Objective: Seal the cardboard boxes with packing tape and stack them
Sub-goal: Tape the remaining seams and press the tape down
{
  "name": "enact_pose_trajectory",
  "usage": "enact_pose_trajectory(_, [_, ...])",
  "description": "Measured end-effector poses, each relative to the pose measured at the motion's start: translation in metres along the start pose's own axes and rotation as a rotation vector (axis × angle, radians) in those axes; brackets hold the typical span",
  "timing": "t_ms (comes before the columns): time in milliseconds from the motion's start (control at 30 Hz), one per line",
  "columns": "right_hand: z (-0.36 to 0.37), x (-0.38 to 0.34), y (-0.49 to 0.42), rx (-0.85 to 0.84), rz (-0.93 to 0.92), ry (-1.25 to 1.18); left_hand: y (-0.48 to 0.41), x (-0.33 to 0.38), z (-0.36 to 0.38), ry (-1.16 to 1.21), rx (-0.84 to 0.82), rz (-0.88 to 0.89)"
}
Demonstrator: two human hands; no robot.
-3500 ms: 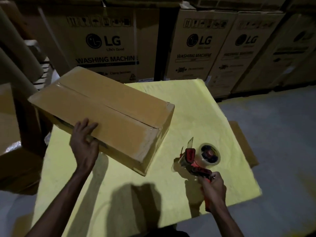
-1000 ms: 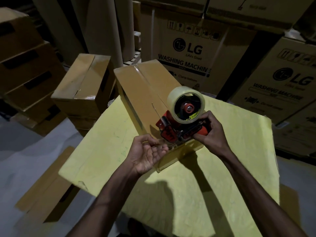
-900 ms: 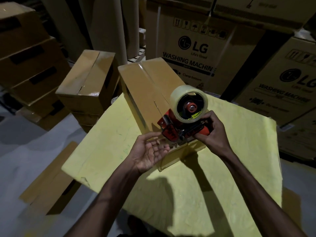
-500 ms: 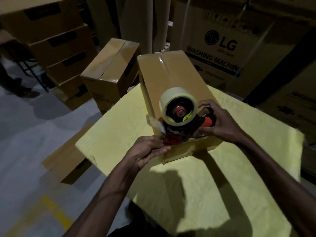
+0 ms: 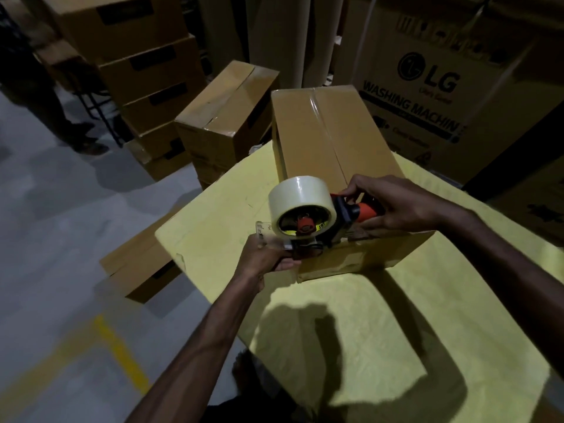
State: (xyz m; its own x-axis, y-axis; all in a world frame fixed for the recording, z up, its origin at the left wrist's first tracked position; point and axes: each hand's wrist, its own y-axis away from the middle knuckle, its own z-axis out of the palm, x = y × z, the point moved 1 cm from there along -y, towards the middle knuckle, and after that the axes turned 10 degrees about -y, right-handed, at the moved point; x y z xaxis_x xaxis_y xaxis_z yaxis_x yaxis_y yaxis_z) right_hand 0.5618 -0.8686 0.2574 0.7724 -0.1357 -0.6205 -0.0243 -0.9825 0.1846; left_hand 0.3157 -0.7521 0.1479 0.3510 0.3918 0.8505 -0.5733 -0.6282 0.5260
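A long cardboard box (image 5: 323, 138) lies on the yellow table (image 5: 396, 315), its top seam covered with clear tape. My right hand (image 5: 393, 206) grips the red handle of the tape dispenser (image 5: 308, 221), which carries a roll of clear tape and sits at the box's near end. My left hand (image 5: 265, 257) pinches the loose tape end below the dispenser's front, at the box's near left corner.
A taped box (image 5: 225, 117) stands on others just left of the table. More boxes (image 5: 143, 65) are stacked at the far left. A flat box (image 5: 137, 270) lies on the floor by the table. Large LG washing-machine cartons (image 5: 433, 87) line the back. A person's legs (image 5: 39, 87) stand at far left.
The box was turned so its end faces me. My right hand brought the dispenser to the near end, and my left hand took hold of the tape end. The view has swung left.
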Motion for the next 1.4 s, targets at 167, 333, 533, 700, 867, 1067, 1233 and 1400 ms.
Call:
enact_pose_trajectory(167, [0.003,-0.005,0.004,0.046,-0.022,0.000,-0.004,-0.009,-0.002,0.103,0.011,0.006])
enact_pose_trajectory(333, [-0.001,-0.007,0.007,0.082,-0.025,-0.048,-0.013,-0.008,0.000,0.117,0.021,-0.012])
enact_pose_trajectory(533, [-0.003,-0.009,0.003,0.085,-0.029,-0.046,-0.020,-0.019,0.001,0.110,0.046,-0.006])
enact_pose_trajectory(700, [0.007,0.002,-0.006,0.038,-0.001,-0.084,-0.020,-0.032,0.001,0.141,0.055,-0.045])
enact_pose_trajectory(867, [0.010,0.007,-0.009,0.058,0.003,-0.121,-0.016,-0.045,-0.001,-0.095,0.308,0.272])
enact_pose_trajectory(1067, [0.005,0.005,-0.010,0.052,0.019,-0.082,-0.020,-0.062,0.010,0.103,0.262,0.363])
enact_pose_trajectory(1233, [0.005,0.004,-0.011,0.027,0.032,-0.111,-0.028,-0.079,0.007,-0.050,0.303,0.461])
enact_pose_trajectory(1400, [0.003,0.006,-0.010,0.048,0.022,-0.148,-0.027,-0.085,0.009,-0.257,0.306,0.616])
